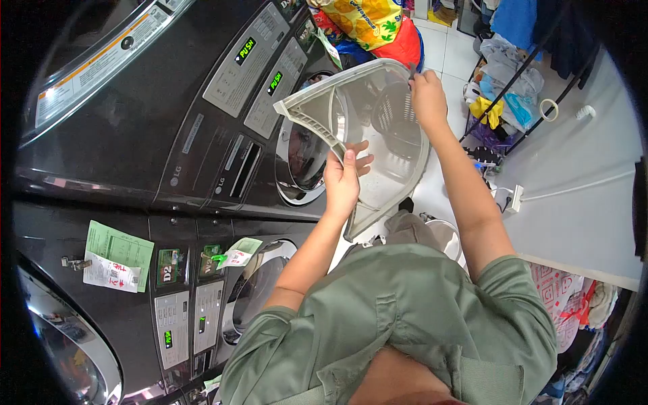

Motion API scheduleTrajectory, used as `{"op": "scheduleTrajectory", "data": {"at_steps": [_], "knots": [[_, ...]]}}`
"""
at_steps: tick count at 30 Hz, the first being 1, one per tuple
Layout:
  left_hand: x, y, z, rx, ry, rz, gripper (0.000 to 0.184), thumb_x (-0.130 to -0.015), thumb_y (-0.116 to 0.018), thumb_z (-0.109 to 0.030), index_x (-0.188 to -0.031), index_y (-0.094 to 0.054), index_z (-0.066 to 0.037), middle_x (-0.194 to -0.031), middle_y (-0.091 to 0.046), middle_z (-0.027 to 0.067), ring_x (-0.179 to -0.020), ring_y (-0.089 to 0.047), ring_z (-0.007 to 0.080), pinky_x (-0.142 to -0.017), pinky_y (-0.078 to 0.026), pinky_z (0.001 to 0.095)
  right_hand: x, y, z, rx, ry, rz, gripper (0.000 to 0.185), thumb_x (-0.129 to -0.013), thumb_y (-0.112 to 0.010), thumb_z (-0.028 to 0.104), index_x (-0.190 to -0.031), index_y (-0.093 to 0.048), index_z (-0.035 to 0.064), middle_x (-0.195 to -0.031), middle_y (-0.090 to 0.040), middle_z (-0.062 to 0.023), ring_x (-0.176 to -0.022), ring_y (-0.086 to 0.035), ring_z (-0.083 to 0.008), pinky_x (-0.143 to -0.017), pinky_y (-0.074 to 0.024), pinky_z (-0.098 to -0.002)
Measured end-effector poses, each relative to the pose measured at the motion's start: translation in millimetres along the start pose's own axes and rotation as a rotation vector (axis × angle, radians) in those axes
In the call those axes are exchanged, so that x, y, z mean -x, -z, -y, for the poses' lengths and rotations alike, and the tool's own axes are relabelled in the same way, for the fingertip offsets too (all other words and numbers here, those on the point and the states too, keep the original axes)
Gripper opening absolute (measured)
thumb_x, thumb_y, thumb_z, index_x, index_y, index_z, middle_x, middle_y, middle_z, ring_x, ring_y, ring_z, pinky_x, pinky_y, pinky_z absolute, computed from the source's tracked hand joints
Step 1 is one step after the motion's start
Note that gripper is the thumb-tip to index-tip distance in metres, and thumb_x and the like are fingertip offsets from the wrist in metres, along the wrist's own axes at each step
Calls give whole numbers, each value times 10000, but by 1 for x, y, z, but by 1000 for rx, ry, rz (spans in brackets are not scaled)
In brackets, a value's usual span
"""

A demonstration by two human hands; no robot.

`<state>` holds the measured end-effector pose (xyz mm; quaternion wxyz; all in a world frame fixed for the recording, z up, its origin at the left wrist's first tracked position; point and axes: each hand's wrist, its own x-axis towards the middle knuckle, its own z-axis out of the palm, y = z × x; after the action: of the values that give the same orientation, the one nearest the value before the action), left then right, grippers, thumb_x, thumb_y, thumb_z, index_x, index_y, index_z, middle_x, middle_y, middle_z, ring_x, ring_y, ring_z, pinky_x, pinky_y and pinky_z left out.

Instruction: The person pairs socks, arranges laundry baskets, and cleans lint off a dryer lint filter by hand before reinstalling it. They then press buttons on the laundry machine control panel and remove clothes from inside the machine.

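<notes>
A large lint filter (361, 111), with a pale grey plastic frame and translucent mesh sides, is tilted in front of me. My left hand (345, 177) grips its near frame, thumb on the rim and fingers reaching inside the opening. At the filter's far right edge, my right hand (428, 101) is closed in a pinch. A small dark grey piece (412, 70) shows at its fingertips; I cannot make out what it is. Behind the filter is the round door (304, 158) of a black LG machine.
Stacked black machines (196, 162) with lit panels line the left. A green slip (118, 253) is fixed to one. Full bags (368, 27) stand at the far end. On the right are a rack with plastic bags (509, 74), a grey panel (580, 169) and bundled laundry (574, 297).
</notes>
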<state>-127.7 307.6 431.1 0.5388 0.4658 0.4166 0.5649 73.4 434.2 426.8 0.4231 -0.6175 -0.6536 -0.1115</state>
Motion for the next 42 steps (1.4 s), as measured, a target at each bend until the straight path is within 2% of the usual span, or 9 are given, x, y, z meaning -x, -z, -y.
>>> {"op": "scheduleTrajectory", "data": {"at_steps": [5,7,13,20,29,32,34,35,42], "knots": [[0,-1,-3,-7,42,-28,303,-920,-390,-322,-1051,-375,-49,-1043,-562,174,-822,-614,247,-638,-496,300,21,2,-5,92,-149,81,156,-787,-542,144,-818,-593,-1,-813,-530,-162,-792,-541,-331,-675,-448,-411],[-2,2,-4,-15,46,-32,314,-917,-392,-338,-1055,-372,-56,-1051,-555,185,-829,-612,260,-646,-496,315,25,5,-8,-136,-346,48,176,-772,-565,161,-817,-594,-7,-826,-561,-183,-785,-557,-337,-691,-447,-409],[-10,4,-11,64,123,-51,318,-920,-383,-330,-1055,-368,-42,-1060,-539,207,-817,-611,286,-636,-501,317,35,-7,-28,-302,-477,71,235,-756,-594,202,-841,-585,-17,-862,-573,-203,-796,-558,-352,-707,-444,-400],[-16,8,-11,132,100,-59,295,-922,-383,-312,-1046,-372,-44,-1053,-536,200,-816,-609,294,-621,-508,325,51,8,-16,-162,-467,140,272,-756,-599,201,-901,-572,-27,-890,-574,-208,-818,-559,-357,-717,-444,-400],[-28,15,-19,149,56,-85,239,-923,-390,-285,-1005,-400,-61,-1047,-547,197,-811,-610,298,-617,-509,323,82,3,-31,-371,-565,205,291,-748,-611,230,-803,-579,-54,-782,-593,-217,-741,-573,-357,-680,-445,-402],[-29,12,-19,137,57,-95,246,-923,-388,-286,-1010,-396,-56,-1048,-548,201,-811,-612,296,-618,-508,316,86,1,-34,-292,-487,190,255,-769,-612,228,-757,-570,-23,-639,-565,-149,-590,-548,-253,-576,-428,-333],[-29,11,-18,130,56,-88,275,-923,-389,-296,-1031,-389,-44,-1044,-550,195,-806,-612,280,-621,-507,317,84,12,-27,-285,-562,258,286,-762,-591,235,-790,-556,-48,-750,-583,-218,-711,-561,-372,-639,-435,-413],[-29,11,-17,124,51,-79,304,-922,-390,-307,-1053,-381,-32,-1040,-551,189,-801,-612,265,-624,-506,318,82,17,-22,-285,-563,260,286,-762,-591,235,-790,-556,-48,-750,-583,-218,-711,-561,-372,-639,-435,-413],[-32,7,-20,152,62,-119,311,-926,-376,-311,-1060,-379,-31,-1041,-549,184,-801,-612,268,-623,-510,320,76,45,12,-67,-253,32,153,-764,-575,148,-821,-533,13,-790,-550,-164,-712,-539,-352,-618,-430,-415]]}}
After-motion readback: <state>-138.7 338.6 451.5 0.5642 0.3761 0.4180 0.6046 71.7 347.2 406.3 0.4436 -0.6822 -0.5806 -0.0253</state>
